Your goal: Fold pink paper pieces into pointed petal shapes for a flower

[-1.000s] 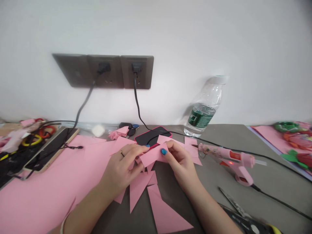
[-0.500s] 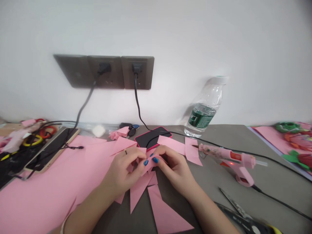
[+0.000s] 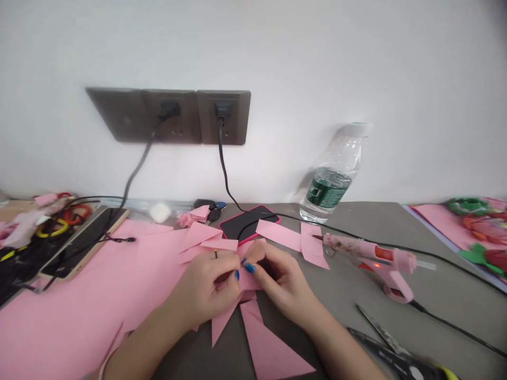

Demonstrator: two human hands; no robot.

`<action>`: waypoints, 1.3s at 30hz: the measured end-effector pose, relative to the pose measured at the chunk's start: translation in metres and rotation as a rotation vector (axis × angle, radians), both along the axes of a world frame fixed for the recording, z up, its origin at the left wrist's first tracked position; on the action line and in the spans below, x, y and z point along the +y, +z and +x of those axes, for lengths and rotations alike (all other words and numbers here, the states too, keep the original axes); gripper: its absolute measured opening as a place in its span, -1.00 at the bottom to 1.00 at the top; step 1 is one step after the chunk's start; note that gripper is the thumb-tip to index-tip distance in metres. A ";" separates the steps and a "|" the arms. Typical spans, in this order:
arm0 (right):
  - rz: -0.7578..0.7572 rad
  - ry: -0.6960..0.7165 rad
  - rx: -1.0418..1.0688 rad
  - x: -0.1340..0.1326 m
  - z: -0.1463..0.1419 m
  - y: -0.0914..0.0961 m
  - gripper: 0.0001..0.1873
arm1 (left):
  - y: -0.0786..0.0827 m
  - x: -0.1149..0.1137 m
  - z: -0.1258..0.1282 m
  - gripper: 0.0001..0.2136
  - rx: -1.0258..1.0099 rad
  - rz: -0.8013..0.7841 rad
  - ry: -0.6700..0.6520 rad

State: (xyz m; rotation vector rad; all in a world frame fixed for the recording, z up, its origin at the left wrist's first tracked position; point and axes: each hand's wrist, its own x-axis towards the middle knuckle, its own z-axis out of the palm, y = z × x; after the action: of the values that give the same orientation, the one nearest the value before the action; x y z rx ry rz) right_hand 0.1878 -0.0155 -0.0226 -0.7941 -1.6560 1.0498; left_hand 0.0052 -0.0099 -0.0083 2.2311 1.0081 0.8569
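- left of the hot glue gun (image 3: 368, 257), the left hand (image 3: 202, 287) and right hand (image 3: 283, 279) cover most of the pink paper piece (image 3: 249, 279) — its folds and edges can't be made out
- below the glue gun, the bottom edge cuts off a dark object with a yellow end (image 3: 400, 365), its markings blurred
- beside that object, the handle end of a metal blade (image 3: 380, 327) is out of sight
- right of the glue gun, the right edge cuts off the colored paper cutouts (image 3: 485, 229)
- far left of the glue gun, the small dark items (image 3: 209, 208) are too small to tell
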 end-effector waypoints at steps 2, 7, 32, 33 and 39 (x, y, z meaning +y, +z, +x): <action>0.008 -0.016 0.018 0.000 0.000 -0.002 -0.83 | 0.000 0.002 -0.001 -0.77 -0.002 0.006 0.008; 0.003 -0.120 0.149 0.003 0.002 -0.006 -0.81 | 0.001 0.006 -0.005 -0.79 -0.023 0.037 0.046; -0.178 -0.207 0.129 0.008 0.005 -0.007 -0.69 | -0.012 0.010 -0.013 -0.72 0.029 0.423 -0.019; -0.175 -0.208 0.123 0.008 0.005 -0.007 -0.69 | -0.012 0.010 -0.012 -0.75 0.016 0.437 -0.023; -0.181 -0.210 0.135 0.009 0.004 -0.005 -0.62 | -0.006 0.010 -0.009 -0.87 -0.079 0.460 -0.024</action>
State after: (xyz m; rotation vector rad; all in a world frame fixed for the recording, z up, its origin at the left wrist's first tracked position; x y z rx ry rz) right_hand 0.1920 -0.0069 -0.0273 -0.9709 -1.3454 1.0882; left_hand -0.0035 0.0004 -0.0147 2.5501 0.8051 1.2589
